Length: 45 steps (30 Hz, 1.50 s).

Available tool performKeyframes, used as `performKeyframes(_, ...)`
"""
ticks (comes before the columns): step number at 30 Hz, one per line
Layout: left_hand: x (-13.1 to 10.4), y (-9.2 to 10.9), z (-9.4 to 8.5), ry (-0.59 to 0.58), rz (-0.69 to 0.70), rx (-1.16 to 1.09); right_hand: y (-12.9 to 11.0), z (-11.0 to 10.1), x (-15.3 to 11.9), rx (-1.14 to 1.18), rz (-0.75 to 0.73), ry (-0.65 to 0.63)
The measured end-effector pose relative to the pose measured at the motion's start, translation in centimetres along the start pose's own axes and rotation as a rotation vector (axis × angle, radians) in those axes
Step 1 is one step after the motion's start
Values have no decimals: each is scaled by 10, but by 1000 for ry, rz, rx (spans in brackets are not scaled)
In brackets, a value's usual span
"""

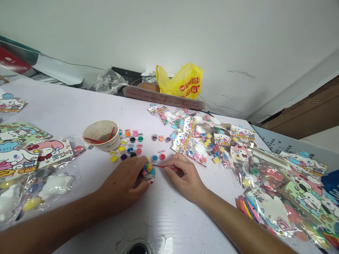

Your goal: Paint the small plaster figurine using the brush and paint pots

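Observation:
My left hand [127, 185] is closed around a small painted figurine [149, 173], blue with a yellow top and a white lower part. Its fingers cover the figurine's left side. In my right hand [185, 176] is a thin red paintbrush [161, 166], pinched between thumb and fingers. The brush tip points left and lies at the figurine's yellow part; I cannot tell whether it touches. Just beyond both hands stand several little paint pots [129, 150] in many colours. A paper cup [102, 135] with murky water and red brushes in it is to the left of them.
Packaged craft kits [201, 141] with cartoon cards are heaped at the right, and more plaster-figure packs [57, 185] lie at the left. A yellow plastic bag [182, 83] stands behind the table's far edge. A round hole [138, 248] is at the near edge.

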<state>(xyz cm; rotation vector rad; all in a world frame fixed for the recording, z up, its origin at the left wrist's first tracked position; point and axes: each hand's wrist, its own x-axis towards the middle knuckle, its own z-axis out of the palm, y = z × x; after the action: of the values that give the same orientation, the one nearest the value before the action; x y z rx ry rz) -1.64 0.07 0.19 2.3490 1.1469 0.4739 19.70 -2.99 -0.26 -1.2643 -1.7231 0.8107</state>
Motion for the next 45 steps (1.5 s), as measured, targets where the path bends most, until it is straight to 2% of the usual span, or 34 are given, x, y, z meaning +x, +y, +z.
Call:
performKeyframes(6, -1, 0, 0, 5, 2, -3, 1, 0, 0, 27, -31, -7)
performKeyframes(12, -1, 0, 0, -1, -2, -8, 0, 1, 0, 1, 5, 8)
performKeyframes(18, -1, 0, -1, -11, -11, -10, 1, 1, -1, 11, -40, 3)
performKeyframes(45, 0, -1, 2, 9, 9, -10, 1, 1, -1, -9, -5, -1)
